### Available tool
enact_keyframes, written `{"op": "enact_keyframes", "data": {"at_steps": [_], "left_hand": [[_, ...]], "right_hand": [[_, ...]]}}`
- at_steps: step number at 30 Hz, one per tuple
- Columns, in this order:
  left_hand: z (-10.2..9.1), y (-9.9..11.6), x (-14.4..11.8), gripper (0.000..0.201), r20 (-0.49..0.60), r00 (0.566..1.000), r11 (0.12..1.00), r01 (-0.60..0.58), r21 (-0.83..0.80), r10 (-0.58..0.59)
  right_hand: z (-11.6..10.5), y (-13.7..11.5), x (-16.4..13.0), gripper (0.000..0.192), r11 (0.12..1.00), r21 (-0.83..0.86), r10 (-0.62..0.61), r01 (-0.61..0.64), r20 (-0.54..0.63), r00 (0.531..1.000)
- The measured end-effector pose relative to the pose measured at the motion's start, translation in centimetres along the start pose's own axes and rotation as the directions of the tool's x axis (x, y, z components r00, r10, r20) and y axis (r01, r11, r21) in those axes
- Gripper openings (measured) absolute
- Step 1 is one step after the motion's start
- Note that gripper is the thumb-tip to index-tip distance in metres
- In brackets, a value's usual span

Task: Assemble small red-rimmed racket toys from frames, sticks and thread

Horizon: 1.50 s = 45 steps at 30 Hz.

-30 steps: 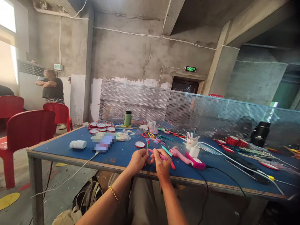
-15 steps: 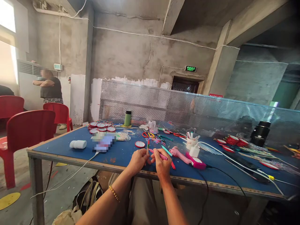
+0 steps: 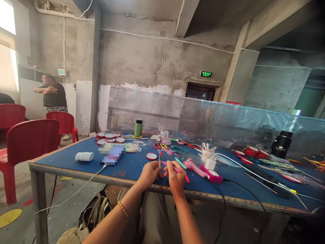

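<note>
My left hand (image 3: 149, 173) and my right hand (image 3: 176, 177) meet at the near edge of the blue table (image 3: 132, 166). The left hand pinches a thin stick (image 3: 159, 158) with a red and green tip that stands nearly upright. In the right hand lies a pink stick (image 3: 171, 167) pointing left toward the left hand. A teal stick (image 3: 180, 163) and a red one lie on the table just beyond my right hand. A pink glue gun (image 3: 194, 168) rests to the right of them.
A round red-rimmed disc (image 3: 151, 156), scissors (image 3: 159, 146), a green bottle (image 3: 138, 128), a white bottle (image 3: 84, 156) and stacks of red discs (image 3: 109, 137) lie on the table. A perforated metal screen (image 3: 203, 118) backs it. Red chairs (image 3: 27, 142) stand left, where a person (image 3: 52, 95) stands.
My hands and the sticks have stayed put. The person at the far left has shifted slightly left.
</note>
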<state>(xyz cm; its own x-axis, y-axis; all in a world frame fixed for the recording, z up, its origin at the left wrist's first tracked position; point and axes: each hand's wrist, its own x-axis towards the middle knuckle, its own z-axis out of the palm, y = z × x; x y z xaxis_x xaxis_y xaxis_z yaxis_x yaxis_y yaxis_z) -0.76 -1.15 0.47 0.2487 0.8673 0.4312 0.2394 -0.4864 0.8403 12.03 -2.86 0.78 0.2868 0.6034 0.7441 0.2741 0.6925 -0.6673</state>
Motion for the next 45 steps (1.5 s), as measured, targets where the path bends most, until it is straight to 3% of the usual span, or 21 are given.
{"op": "enact_keyframes", "data": {"at_steps": [4, 9, 24, 45], "left_hand": [[0.12, -0.38, 0.13, 0.022, -0.004, 1.0, 1.0, -0.001, -0.017, 0.001], [0.06, -0.15, 0.01, 0.021, -0.015, 1.0, 1.0, -0.015, -0.017, 0.014], [0.06, -0.31, 0.15, 0.03, -0.011, 0.999, 0.999, -0.049, 0.012, 0.049], [0.14, -0.2, 0.02, 0.023, -0.026, 0.998, 0.999, -0.05, 0.016, 0.051]], "right_hand": [[-0.07, -0.29, -0.17, 0.038, 1.0, 0.005, -0.01, 0.011, -0.049, 0.999], [-0.11, -0.38, -0.25, 0.033, 0.999, 0.038, -0.008, 0.008, 0.01, 1.0], [-0.01, -0.53, -0.33, 0.031, 0.997, 0.072, 0.015, -0.019, 0.048, 0.999], [0.11, -0.16, -0.15, 0.031, 0.997, 0.082, 0.009, -0.014, 0.06, 0.998]]}}
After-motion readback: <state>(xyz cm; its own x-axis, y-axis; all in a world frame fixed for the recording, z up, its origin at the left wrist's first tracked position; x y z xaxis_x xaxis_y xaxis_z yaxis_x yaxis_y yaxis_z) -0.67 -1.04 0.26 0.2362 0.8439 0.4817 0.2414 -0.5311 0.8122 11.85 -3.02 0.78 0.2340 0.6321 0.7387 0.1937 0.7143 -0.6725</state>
